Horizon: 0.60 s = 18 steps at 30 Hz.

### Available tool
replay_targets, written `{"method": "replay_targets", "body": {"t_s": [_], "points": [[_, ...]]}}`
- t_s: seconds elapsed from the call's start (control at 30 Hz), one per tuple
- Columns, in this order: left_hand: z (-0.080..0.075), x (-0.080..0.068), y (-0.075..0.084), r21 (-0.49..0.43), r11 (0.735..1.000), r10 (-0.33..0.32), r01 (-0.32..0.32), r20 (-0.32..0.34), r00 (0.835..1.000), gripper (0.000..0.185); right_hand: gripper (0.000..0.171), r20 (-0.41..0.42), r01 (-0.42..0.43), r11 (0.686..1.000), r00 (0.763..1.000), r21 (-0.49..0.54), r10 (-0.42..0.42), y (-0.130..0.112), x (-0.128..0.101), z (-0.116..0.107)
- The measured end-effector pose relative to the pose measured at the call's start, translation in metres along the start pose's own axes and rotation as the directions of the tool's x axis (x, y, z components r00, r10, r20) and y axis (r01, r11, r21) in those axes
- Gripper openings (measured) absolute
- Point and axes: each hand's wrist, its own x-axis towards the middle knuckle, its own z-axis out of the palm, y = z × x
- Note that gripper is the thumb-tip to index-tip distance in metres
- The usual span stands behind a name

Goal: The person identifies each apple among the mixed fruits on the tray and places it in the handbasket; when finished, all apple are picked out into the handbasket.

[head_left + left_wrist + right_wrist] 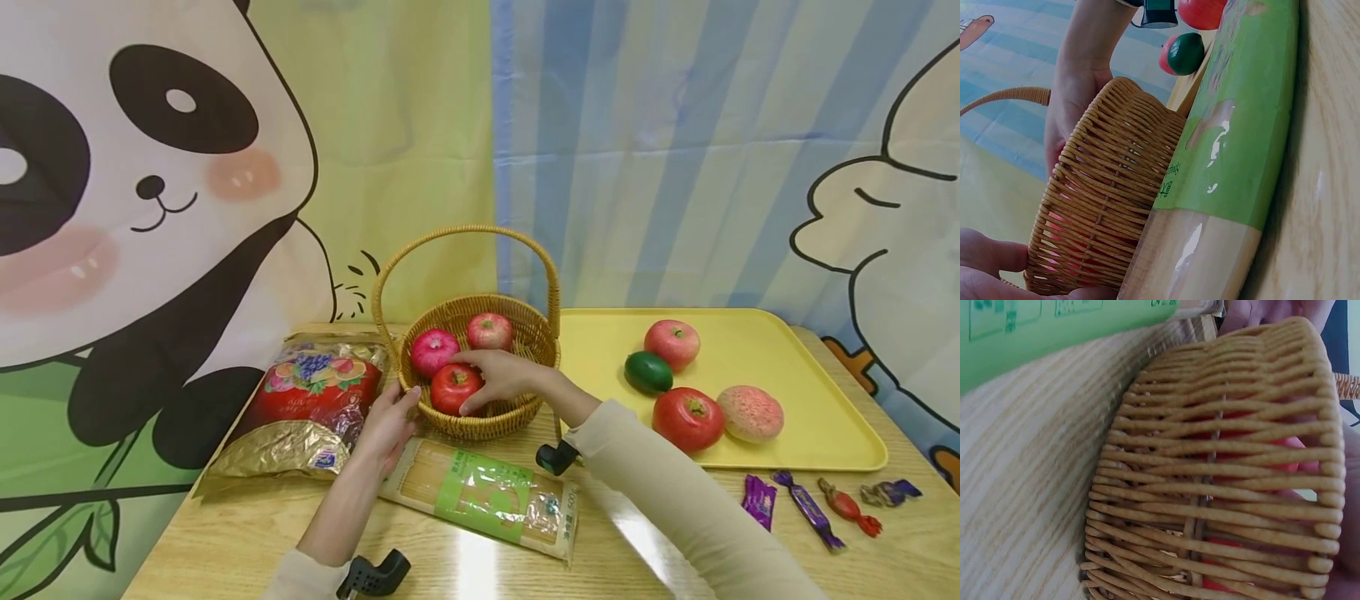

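Note:
A wicker basket with a tall hoop handle stands at the middle of the table. Inside it lie a red apple, a round magenta fruit and a pink apple. My right hand reaches over the rim and holds the red apple, fingers on top and thumb at the near side. At the basket's left, my left hand grips the rim; the left wrist view shows its thumb against the weave. Through the weave in the right wrist view, the red apple shows only partly.
A noodle pack lies before the basket, a red-gold candy bag left of it. On the right, a yellow tray bears several fruits, including a green one. Several wrapped candies lie before the tray.

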Motion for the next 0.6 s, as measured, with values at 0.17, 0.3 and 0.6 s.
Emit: {"method": "replay_targets", "body": {"t_s": [0.17,0.3,0.6], "points": [[0.0,0.0,0.0,-0.005,1.0,0.0,0.0,0.0,1.0,0.057,0.08,-0.001,-0.001,1.0,1.0,0.001,0.001,0.001,-0.003,0.0],[0.0,0.0,0.0,-0.001,1.0,-0.006,0.006,0.003,1.0,0.058,0.079,0.002,0.016,0.999,1.0,0.037,-0.016,0.006,-0.014,-0.009],[-0.001,-0.001,0.0,0.024,1.0,-0.018,0.018,0.003,1.0,0.057,0.074,-0.045,0.098,0.986,0.995,0.132,-0.093,0.017,-0.082,-0.04]]}}
